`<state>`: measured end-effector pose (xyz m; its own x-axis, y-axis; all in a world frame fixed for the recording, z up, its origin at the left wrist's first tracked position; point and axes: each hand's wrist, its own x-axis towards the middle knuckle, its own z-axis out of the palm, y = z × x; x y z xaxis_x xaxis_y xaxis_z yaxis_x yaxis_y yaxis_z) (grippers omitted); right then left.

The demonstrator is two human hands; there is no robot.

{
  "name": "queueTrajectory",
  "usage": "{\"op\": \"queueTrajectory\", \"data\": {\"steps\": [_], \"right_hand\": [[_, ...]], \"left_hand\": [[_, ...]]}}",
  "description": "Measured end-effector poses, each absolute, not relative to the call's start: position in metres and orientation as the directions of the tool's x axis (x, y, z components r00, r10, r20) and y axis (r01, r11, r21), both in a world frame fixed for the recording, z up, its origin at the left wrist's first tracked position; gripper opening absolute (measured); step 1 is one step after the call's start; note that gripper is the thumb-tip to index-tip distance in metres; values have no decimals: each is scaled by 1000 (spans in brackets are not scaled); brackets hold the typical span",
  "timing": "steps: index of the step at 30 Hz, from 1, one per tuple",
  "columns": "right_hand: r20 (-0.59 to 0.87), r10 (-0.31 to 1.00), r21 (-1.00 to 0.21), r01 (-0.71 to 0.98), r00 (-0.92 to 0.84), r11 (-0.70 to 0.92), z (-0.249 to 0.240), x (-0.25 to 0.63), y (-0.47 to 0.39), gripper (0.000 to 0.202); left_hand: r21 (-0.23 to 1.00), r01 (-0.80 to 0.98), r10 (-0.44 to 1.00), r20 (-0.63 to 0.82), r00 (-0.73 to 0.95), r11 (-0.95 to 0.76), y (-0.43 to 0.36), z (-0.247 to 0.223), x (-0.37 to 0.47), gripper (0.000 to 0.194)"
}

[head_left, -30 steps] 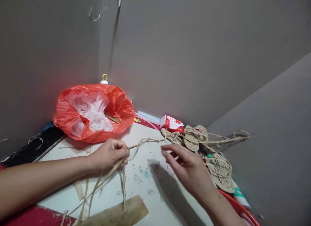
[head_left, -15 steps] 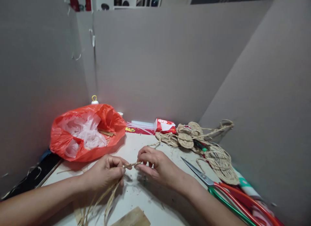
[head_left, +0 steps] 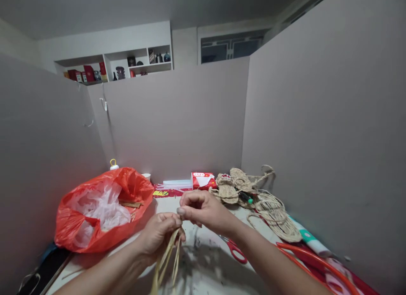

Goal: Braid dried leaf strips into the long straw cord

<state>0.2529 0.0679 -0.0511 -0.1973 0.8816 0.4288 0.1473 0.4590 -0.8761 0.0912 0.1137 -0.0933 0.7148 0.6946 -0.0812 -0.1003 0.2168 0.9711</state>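
Pale straw-like strands (head_left: 165, 261) hang down from my left hand (head_left: 160, 233), whose thumb and fingers are pinched on them. Right beside it, my right hand (head_left: 203, 208) has its thumb and fingers closed together at the upper end of the strands; what lies between those fingertips is too small to make out. Both hands are close together above the white table (head_left: 203, 271). Beneath my right forearm lies a pair of scissors with red handles (head_left: 237, 252), partly hidden by the arm.
On the left sits a red plastic bag (head_left: 104, 210) with white plastic inside. A red tissue pack (head_left: 203, 180), coiled rope pieces (head_left: 275, 214) and a white-green tube (head_left: 312, 240) line the back and right. Large orange-red handles (head_left: 317, 257) lie front right. Grey partitions (head_left: 177, 125) enclose the table.
The view has tilted up and shows more shelf and ceiling. My hands have come closer together, and the braided stretch between them no longer shows. Small red-handled scissors have come into view.
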Motion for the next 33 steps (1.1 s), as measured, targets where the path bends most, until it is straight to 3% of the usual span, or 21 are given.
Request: {"op": "queueTrajectory", "data": {"steps": [3,5,7,10,13,18,22,26,33], "right_hand": [[283,954,-944,-205,-99,259,-58,253,75,31],[180,983,-894,-423,-29,151,-64,251,80,31],[65,998,-809,-586,-5,50,-69,248,84,29],[-49,998,-706,-706,-26,-53,-75,244,87,22],[-70,995,-638,-765,-65,-94,-75,241,85,16],[-64,995,-567,-818,-72,-96,-71,235,82,14],[-19,999,-647,-762,-29,-35,-80,231,86,18],[4,996,-806,-589,85,54,-97,229,93,22],[16,985,-919,-386,171,82,-116,232,102,29]], "left_hand": [[970,-220,797,48,602,107,115,-90,103,24],[963,-260,863,185,470,-65,118,-90,103,26],[941,-193,869,331,367,-277,121,-92,100,28],[851,-6,804,499,323,-525,123,-96,94,26],[748,85,732,610,304,-659,125,-102,92,24],[523,125,537,803,260,-843,133,-112,96,22],[364,166,397,877,270,-916,145,-123,95,22],[301,180,348,860,374,-936,156,-135,92,17],[182,213,273,785,557,-960,156,-144,89,10]]}}
